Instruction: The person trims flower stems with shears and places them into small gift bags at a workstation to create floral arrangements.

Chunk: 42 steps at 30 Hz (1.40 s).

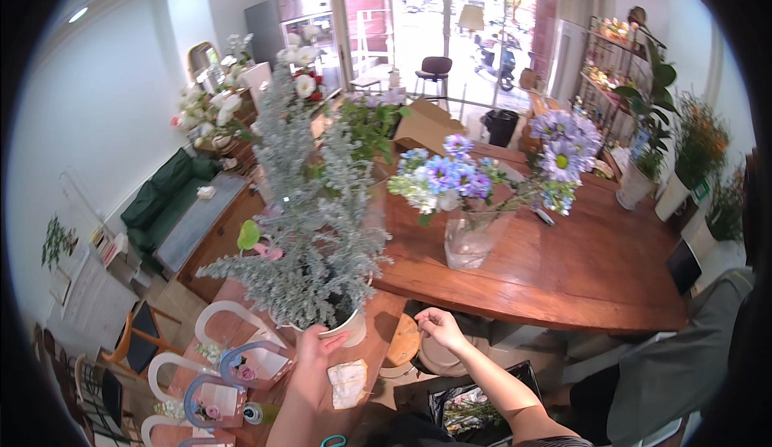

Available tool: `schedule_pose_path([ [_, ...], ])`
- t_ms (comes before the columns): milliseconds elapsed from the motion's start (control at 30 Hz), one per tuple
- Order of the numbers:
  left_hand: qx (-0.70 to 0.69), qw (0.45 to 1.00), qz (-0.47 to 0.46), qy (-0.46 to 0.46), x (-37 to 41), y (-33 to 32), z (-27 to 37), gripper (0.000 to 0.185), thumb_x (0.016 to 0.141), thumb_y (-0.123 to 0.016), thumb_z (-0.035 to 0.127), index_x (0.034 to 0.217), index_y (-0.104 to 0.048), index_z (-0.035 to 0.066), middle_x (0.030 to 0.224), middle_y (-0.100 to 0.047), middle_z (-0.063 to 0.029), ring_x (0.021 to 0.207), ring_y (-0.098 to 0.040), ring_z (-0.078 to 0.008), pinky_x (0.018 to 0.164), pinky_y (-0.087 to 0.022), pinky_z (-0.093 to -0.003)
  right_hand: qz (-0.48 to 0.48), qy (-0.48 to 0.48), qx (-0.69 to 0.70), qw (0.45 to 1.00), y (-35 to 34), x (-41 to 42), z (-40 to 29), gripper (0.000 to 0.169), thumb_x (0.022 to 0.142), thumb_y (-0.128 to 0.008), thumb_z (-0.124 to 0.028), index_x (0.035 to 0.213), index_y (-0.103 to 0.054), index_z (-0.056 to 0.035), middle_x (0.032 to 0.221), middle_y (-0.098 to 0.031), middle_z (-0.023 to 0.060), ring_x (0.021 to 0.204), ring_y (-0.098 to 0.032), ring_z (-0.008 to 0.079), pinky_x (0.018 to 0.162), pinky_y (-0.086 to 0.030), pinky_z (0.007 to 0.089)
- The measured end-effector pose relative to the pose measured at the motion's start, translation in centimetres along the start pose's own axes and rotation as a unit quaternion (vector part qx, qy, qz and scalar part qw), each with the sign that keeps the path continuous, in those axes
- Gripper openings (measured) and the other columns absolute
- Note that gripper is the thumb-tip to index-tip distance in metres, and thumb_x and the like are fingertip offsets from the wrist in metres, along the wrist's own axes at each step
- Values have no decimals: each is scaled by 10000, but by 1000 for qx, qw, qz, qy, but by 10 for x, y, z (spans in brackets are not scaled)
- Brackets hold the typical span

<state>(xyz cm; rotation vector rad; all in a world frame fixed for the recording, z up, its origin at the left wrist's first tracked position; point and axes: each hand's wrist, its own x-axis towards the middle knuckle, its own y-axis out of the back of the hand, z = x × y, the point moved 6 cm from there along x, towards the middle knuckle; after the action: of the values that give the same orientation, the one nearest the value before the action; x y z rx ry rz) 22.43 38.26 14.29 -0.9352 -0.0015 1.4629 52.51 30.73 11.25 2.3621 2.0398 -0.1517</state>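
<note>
My left hand (321, 348) is at the front rim of a white bucket (355, 330) on the lower wooden table, its fingers stretched along the outside. Whether it grips the rim cannot be made out. Tall silvery-grey foliage (307, 266) fills the bucket. My right hand (441, 330) hangs in the air beyond the table's side, over the stools. Its fingers are bent, tips together, with nothing visible in them. Just right of my left forearm lies a crumpled whitish cloth or paper (348, 383). A clear vase (467, 245) of blue, purple and white flowers stands on the larger table.
White and grey arched flower carriers (256, 365) line the left of the lower table, beside a spray can (254, 412). Turquoise scissor handles (333, 441) show at the bottom. A lined bin (476, 408) holds cuttings below my right arm. A wooden stool (403, 341) stands between tables.
</note>
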Motion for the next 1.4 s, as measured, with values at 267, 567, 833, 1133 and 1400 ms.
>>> schedule_pose_path([
  [267, -76, 996, -37, -33, -26, 16, 2, 445, 704, -467, -55, 1147, -496, -88, 1145, -605, -197, 1023, -625, -397, 871, -565, -568, 185, 20, 21, 982, 114, -9, -21, 103, 914, -498, -45, 944, -597, -45, 710, -631, 59, 526, -550, 98, 492, -455, 239],
  [567, -108, 993, -48, -19, -31, 33, -5, 477, 719, -440, -35, 1190, -462, -105, 1187, -583, -229, 1064, -601, -419, 900, -553, -568, 351, 113, 17, 929, 271, 67, -134, 324, 953, -457, -143, 1250, -479, -14, 740, -594, 79, 474, -539, 153, 405, -452, 288],
  [833, -79, 995, -19, -51, -60, 46, 4, 48, 759, -495, 2, 757, -539, -18, 1024, -635, -266, 1060, -624, -397, 1005, -485, -482, 237, 84, -534, 807, 270, 160, -140, 290, 936, -476, -215, 944, -626, 33, 752, -628, 114, 627, -611, 247, 566, -506, 395],
  [1133, -111, 990, -36, -78, -23, 50, -26, 616, 758, -538, -16, 1319, -286, -35, 1110, -567, -281, 859, -679, -424, 742, -612, -480, 314, 170, -373, 857, 321, 106, -146, 288, 945, -472, -213, 963, -621, 34, 777, -629, 113, 654, -607, 237, 591, -502, 385],
  [1400, -69, 990, 19, -123, -61, 24, 1, 939, 731, -488, -94, 1464, 17, 204, 1312, -436, -243, 869, -674, -385, 662, -626, -432, 327, 186, -412, 830, 342, 98, -165, 287, 953, -469, -210, 979, -617, 35, 799, -630, 112, 679, -604, 229, 614, -498, 376],
])
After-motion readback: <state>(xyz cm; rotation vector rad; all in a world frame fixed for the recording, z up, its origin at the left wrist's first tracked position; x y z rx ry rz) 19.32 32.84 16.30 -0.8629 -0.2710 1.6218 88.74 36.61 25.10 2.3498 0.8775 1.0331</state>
